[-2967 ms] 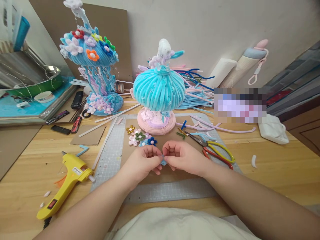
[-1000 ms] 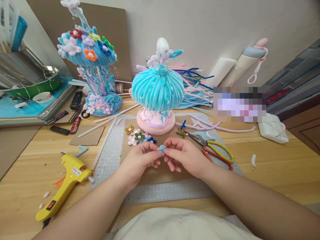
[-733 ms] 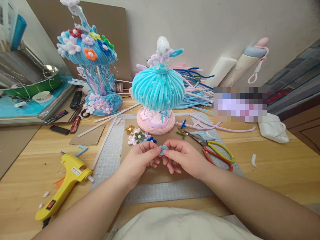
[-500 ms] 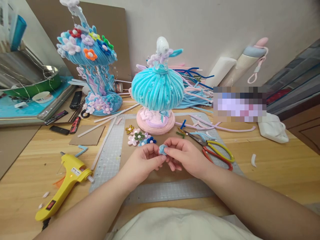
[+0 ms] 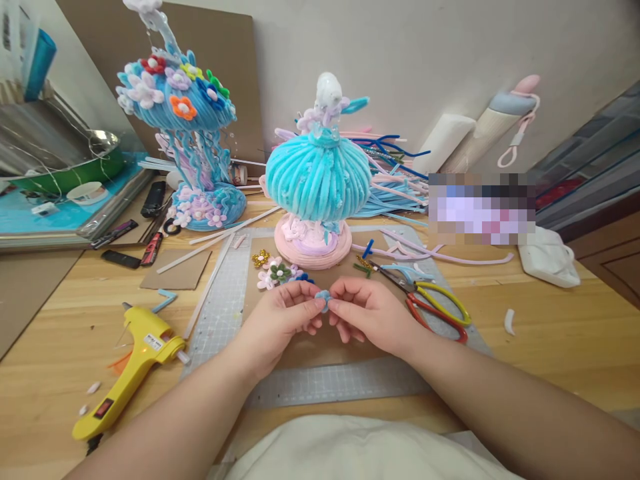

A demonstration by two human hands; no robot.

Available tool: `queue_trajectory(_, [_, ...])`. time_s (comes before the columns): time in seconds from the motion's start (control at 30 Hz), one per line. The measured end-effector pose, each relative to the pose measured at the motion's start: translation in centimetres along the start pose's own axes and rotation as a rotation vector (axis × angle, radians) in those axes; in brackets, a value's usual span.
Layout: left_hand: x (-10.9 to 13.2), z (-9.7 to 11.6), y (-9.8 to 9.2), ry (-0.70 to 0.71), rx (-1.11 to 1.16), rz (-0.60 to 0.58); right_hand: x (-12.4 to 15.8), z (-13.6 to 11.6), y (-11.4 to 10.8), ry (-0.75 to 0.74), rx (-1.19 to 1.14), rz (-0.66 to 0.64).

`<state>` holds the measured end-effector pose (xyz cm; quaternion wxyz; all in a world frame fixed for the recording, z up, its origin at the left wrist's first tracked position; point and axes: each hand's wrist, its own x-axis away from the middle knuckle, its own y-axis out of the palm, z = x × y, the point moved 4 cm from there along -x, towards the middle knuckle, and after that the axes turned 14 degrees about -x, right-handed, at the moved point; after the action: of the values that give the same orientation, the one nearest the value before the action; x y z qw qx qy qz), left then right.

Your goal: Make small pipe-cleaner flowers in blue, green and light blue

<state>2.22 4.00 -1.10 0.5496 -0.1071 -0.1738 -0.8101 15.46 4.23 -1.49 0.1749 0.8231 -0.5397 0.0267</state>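
A small light-blue pipe-cleaner flower (image 5: 324,300) is pinched between my two hands, above a piece of brown cardboard (image 5: 320,350). My left hand (image 5: 287,313) grips its left side with thumb and fingertips. From the other side, my right hand (image 5: 367,310) pinches it between thumb and forefinger. Just beyond my left hand lies a cluster of pipe-cleaner flowers (image 5: 280,271), partly covered by the fingers. Behind them stands a turquoise pipe-cleaner lamp (image 5: 320,177) on a round pink base (image 5: 285,257). Scissors (image 5: 440,303) with yellow and red handles lie right of my right hand.
A yellow hot glue gun (image 5: 143,353) lies on the left over the wooden table. The grey cutting mat (image 5: 340,387) is under the cardboard. A blue flower-covered lamp (image 5: 175,100) stands at back left. Loose pipe cleaners (image 5: 395,200) are heaped behind. A white case (image 5: 547,257) sits at right.
My left fingertips have closed in on the blue flower's left side, and the flower has turned slightly between my hands. The view has shifted a little.
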Motion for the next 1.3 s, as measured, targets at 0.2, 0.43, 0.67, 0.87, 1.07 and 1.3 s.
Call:
queue_trajectory(0.2, [-0.3, -0.4, -0.1, 0.044, -0.290, 0.068, 0.1, 0.0, -0.3, -0.119, 0.255, 0.055])
queue_trajectory(0.43, [0.6, 0.6, -0.5, 0.331, -0.584, 0.236, 0.7, -1.3, -0.3, -0.327, 0.431, 0.074])
queue_trajectory(0.67, [2.7, 2.9, -0.3, 0.766, -0.915, 0.319, 0.9, -0.5, 0.3, -0.049, -0.124, -0.058])
queue_trajectory(0.87, [2.2, 2.5, -0.1, 0.661, -0.757, 0.304, 0.6, -0.4, 0.1, -0.017, -0.145, 0.032])
queue_trajectory(1.07, [0.3, 0.8, -0.3, 0.150, -0.224, 0.123, 1.0, -0.5, 0.1, -0.178, 0.084, 0.031])
queue_trajectory(1.3, [0.0, 0.7, -0.1, 0.105, -0.245, 0.100, 1.1, -0.7, 0.2, -0.254, 0.295, 0.029])
